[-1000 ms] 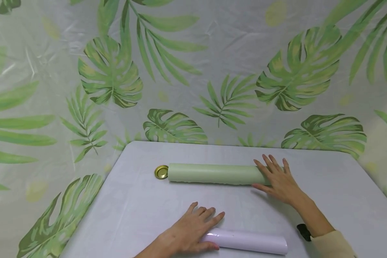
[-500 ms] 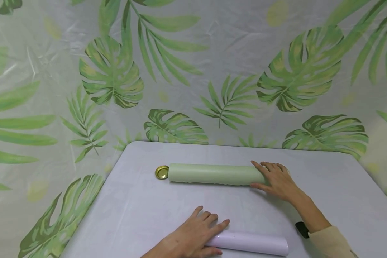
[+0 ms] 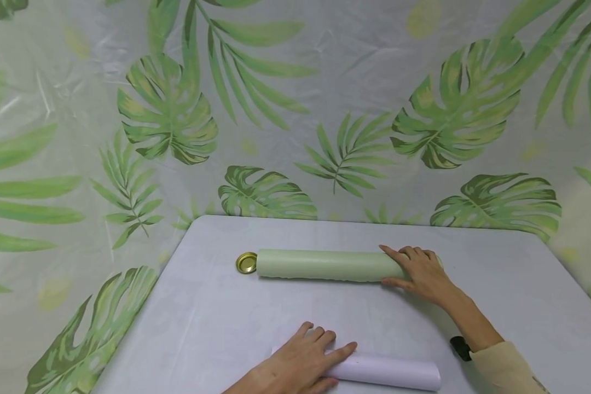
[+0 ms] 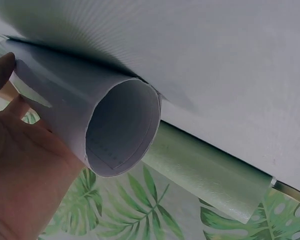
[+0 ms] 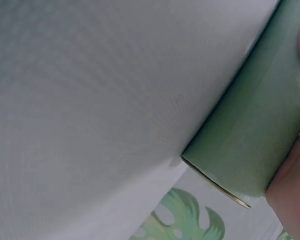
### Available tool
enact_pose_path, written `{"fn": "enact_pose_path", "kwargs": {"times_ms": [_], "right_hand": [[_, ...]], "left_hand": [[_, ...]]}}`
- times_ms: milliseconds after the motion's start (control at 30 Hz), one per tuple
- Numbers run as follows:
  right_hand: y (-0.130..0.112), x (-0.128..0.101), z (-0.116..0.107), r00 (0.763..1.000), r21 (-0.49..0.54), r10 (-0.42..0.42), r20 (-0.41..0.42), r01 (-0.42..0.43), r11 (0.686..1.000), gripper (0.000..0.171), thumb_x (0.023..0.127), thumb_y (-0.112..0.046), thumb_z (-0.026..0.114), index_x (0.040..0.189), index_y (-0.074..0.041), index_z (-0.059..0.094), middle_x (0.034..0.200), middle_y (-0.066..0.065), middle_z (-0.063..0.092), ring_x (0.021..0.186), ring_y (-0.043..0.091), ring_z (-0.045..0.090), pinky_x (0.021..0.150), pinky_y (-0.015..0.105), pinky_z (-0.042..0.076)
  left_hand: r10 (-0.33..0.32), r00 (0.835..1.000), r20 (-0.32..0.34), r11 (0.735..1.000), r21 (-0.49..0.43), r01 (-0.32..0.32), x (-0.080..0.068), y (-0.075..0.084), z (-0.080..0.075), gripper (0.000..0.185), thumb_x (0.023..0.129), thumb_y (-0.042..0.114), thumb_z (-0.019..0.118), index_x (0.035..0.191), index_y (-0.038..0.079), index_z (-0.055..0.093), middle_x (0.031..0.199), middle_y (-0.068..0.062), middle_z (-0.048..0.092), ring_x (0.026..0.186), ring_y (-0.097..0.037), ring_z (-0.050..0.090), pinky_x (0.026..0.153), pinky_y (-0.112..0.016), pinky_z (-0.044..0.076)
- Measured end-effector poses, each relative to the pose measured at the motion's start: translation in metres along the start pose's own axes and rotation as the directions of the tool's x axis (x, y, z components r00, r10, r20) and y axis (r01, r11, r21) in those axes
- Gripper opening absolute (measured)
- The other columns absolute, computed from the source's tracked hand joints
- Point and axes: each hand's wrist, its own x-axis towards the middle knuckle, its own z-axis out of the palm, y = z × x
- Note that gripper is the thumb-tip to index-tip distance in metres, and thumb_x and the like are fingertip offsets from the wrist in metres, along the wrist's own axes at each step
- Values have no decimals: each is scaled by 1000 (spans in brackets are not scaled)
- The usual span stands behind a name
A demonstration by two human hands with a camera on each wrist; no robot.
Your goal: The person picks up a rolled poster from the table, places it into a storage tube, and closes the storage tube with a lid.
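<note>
A pale green roll (image 3: 325, 265) lies crosswise on the grey table (image 3: 212, 317); it also shows in the right wrist view (image 5: 250, 140). My right hand (image 3: 418, 271) grips its right end, fingers curled over the top and thumb on the near side. A white roll (image 3: 394, 372) lies near the front edge. My left hand (image 3: 302, 361) lies over its left end, fingers across the top and thumb on the near side. The left wrist view looks into the white roll's hollow open end (image 4: 122, 127), with the green roll (image 4: 205, 172) beyond it.
A small gold round lid (image 3: 246, 263) sits on the table against the green roll's left end. A leaf-print sheet (image 3: 295, 109) covers the wall behind and hangs down the left side. The table's rounded back corners and left edge are in view.
My right hand's fingers went from spread flat to curled round the green roll's end. My left hand slid a little right and forward over the white roll. Both rolls stayed in place.
</note>
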Motion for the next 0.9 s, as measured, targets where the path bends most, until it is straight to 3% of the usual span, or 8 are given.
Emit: {"fn": "enact_pose_path", "kwargs": {"times_ms": [267, 633, 900], "right_hand": [[0, 0, 2, 1000, -7, -16, -7, 16, 1000, 76, 89, -52, 75, 155, -26, 47, 125, 17, 65, 118, 42, 60, 100, 68, 40], [-3, 0, 2, 999, 7, -25, -24, 25, 1000, 71, 88, -49, 77, 150, -26, 52, 124, 17, 65, 118, 42, 59, 97, 69, 39], [-3, -1, -2, 985, -31, -82, -151, 78, 996, 73, 82, -47, 82, 147, -29, 55, 120, 17, 65, 114, 43, 60, 98, 67, 38]], "left_hand": [[-14, 1000, 15, 1000, 14, 14, -1, 2, 0, 61, 101, 53, 60, 155, 31, 42, 111, 8, 59, 97, -7, 56, 76, -18, 36], [-34, 999, -38, 999, -25, 33, -5, -1, 1, 57, 103, 43, 61, 156, 31, 43, 108, 6, 60, 97, -8, 57, 77, -17, 39], [-100, 993, -59, 993, -67, 96, -17, -14, -3, 59, 103, 39, 64, 157, 31, 43, 109, 4, 60, 98, -10, 56, 80, -19, 42]]}}
